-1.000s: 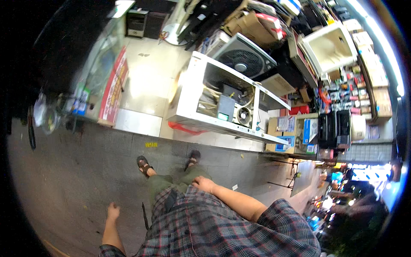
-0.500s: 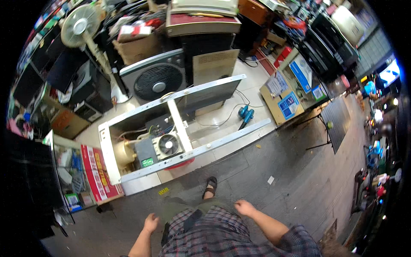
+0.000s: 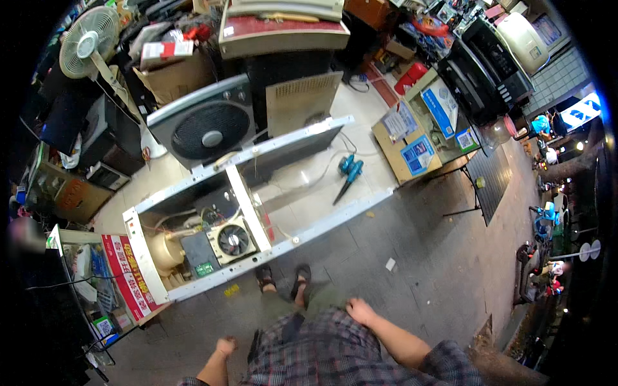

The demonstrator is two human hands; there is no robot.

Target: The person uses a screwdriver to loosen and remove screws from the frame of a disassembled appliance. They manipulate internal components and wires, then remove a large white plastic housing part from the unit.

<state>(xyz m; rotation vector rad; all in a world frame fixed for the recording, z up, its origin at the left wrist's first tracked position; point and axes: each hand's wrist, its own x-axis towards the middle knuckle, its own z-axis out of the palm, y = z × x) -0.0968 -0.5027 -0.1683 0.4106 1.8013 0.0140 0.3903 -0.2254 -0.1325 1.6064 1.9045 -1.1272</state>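
Note:
My left hand (image 3: 225,345) hangs low beside my plaid shirt, fingers curled in, with nothing visible in it. At my right hip, my right hand (image 3: 360,311) is also loosely closed and appears to hold nothing. Neither hand touches the opened appliance cabinet (image 3: 212,283), a long white metal frame lying ahead of me. Inside its left part sit a small cooling fan (image 3: 233,239), a cream rounded part (image 3: 165,251), a grey box and wiring. A teal handheld blower (image 3: 351,168) with a dark nozzle lies on the white floor behind the frame's right part.
Beyond the cabinet stand a box-shaped fan (image 3: 211,138), a tan panel (image 3: 302,103) and a pedestal fan (image 3: 90,45). A display case with a red sign (image 3: 132,276) is at left; a cardboard-fronted counter (image 3: 412,145) at right. A folding table (image 3: 490,186) stands farther right.
I have moved nearer the cabinet, and the view has shifted so the shop things sit farther left. Both my feet now show beside the frame. My hands stay low at my sides.

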